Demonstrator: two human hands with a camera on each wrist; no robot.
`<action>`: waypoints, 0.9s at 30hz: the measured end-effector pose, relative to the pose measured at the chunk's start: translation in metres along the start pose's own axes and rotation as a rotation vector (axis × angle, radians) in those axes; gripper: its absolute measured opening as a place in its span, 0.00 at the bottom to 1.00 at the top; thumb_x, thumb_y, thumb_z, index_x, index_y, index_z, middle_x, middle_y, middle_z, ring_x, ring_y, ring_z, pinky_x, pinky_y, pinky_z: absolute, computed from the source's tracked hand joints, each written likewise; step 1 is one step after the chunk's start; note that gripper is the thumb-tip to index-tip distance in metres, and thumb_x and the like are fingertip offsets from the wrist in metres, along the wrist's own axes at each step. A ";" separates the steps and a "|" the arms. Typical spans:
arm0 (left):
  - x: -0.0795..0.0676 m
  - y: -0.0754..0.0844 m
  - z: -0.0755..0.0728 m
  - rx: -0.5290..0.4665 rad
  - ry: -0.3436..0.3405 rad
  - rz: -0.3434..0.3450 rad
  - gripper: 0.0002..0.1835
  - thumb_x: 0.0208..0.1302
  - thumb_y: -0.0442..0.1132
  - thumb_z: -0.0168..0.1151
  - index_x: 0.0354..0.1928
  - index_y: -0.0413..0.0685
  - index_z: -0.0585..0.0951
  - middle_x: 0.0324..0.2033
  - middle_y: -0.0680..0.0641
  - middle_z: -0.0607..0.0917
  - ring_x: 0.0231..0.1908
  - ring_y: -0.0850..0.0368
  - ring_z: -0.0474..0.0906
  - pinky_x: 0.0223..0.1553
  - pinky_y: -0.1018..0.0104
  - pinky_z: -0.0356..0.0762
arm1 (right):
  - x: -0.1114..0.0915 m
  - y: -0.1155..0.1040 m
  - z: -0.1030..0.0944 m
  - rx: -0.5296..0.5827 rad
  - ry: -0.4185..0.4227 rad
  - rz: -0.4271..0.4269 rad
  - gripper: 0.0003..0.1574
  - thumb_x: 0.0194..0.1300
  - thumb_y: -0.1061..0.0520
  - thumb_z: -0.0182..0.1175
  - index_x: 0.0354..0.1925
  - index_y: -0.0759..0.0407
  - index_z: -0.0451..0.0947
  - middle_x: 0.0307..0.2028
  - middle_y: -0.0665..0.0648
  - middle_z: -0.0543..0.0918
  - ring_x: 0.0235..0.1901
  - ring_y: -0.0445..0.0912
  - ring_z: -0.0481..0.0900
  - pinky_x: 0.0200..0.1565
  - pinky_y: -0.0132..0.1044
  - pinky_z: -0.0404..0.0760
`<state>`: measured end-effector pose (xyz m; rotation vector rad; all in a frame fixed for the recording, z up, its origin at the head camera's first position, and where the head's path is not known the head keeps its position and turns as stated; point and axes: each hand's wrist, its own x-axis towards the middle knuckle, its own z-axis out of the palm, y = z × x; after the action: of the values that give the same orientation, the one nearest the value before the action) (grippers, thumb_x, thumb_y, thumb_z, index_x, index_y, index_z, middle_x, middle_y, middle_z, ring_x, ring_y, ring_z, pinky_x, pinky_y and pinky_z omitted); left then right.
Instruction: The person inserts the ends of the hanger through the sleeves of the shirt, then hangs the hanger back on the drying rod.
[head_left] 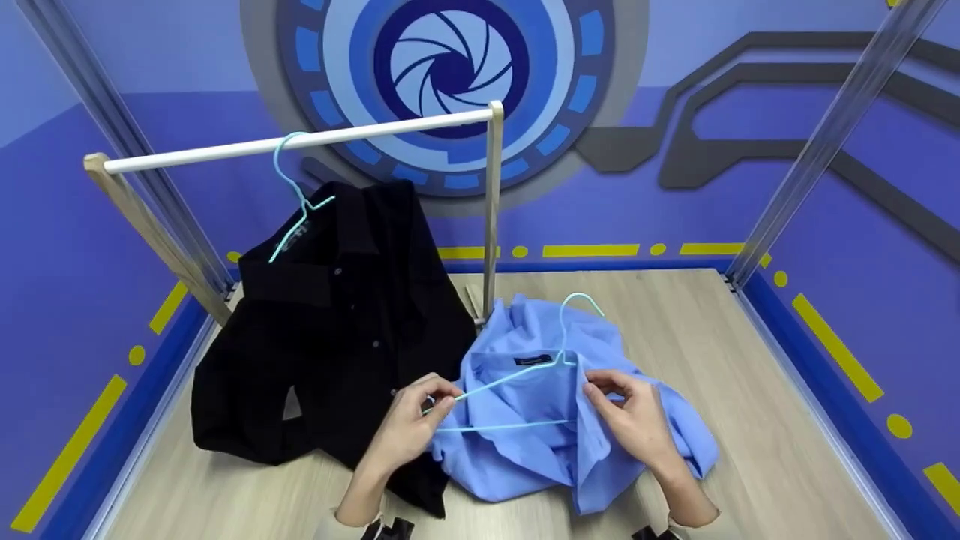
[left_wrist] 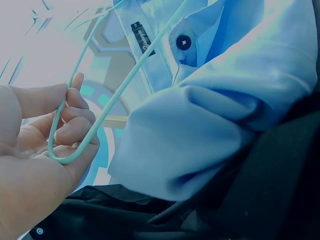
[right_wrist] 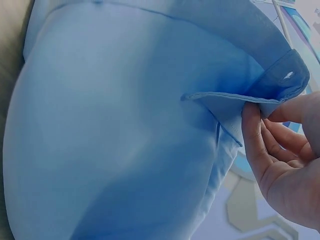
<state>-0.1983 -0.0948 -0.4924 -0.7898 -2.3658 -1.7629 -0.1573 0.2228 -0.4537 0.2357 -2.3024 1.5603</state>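
A light blue button shirt lies bunched on the table, its neck opening spread and the dark label showing. My left hand pinches one end of a mint-green hanger between thumb and fingers. The other end of the hanger goes inside the shirt's neck, where cloth hides it, and its hook rises above the collar. With thumb and fingers, my right hand pinches the collar edge on the shirt's right side. A black button shows on the blue cloth.
At the left, a black shirt hangs on another mint-green hanger from a rack's white rod. Its lower part spreads over the table beside the blue shirt. Wooden posts carry the rod; patterned blue walls enclose the table.
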 end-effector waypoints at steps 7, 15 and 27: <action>0.005 0.002 0.009 0.022 0.007 -0.006 0.06 0.68 0.21 0.61 0.40 0.35 0.84 0.34 0.43 0.82 0.36 0.52 0.77 0.37 0.65 0.75 | 0.004 -0.003 0.004 0.043 -0.014 -0.031 0.06 0.63 0.73 0.67 0.41 0.73 0.85 0.34 0.63 0.87 0.35 0.48 0.86 0.36 0.29 0.83; 0.004 0.001 0.012 -0.014 -0.002 0.005 0.06 0.71 0.27 0.61 0.41 0.42 0.85 0.35 0.48 0.83 0.38 0.54 0.77 0.40 0.64 0.76 | 0.005 -0.002 0.006 0.067 -0.023 -0.002 0.20 0.63 0.73 0.68 0.54 0.72 0.79 0.33 0.62 0.87 0.31 0.51 0.85 0.32 0.30 0.81; 0.006 -0.005 0.015 -0.028 -0.014 0.061 0.06 0.70 0.26 0.62 0.41 0.42 0.85 0.35 0.48 0.82 0.37 0.54 0.77 0.39 0.65 0.77 | 0.014 0.023 0.006 0.060 -0.062 -0.004 0.27 0.64 0.73 0.67 0.62 0.71 0.77 0.33 0.60 0.85 0.28 0.59 0.85 0.26 0.47 0.86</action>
<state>-0.2024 -0.0797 -0.4994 -0.8712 -2.3048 -1.7757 -0.1784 0.2271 -0.4702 0.3079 -2.3022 1.6431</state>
